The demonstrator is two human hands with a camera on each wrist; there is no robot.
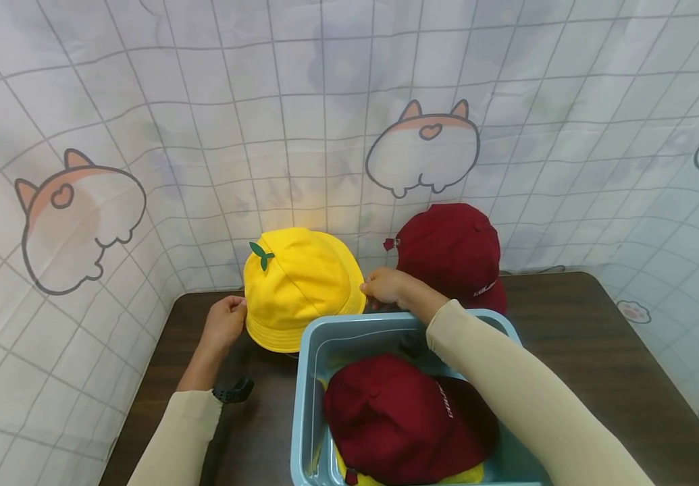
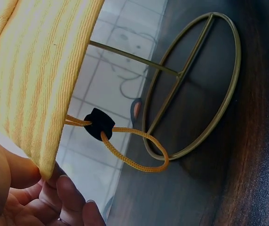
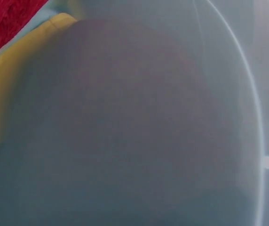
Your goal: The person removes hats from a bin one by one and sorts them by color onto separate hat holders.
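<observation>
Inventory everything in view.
Woodgrain table: 1, dark brown, centre
Rectangular plastic bin: 1, pale blue, on table
Brimmed cloth hat: 1, yellow, rear left
Cord with toggle: 1, orange/black, under hat
Oval wire stand: 1, gold, under hat
Peaked cloth caps: 2, maroon, behind and inside bin
Fabric: count unclear, yellow, inside bin
Gridded cloth backdrop: count unclear, white, behind table
Left hand, right hand: 2, pinching hat
Sleeves: 2, cream, foreground
Wrist strap: 1, black, left wrist

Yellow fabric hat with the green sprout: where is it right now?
In the head view, the yellow hat is just left of centre, between the left hand and the right hand, by the far left corner of the light-blue plastic bin.
</observation>
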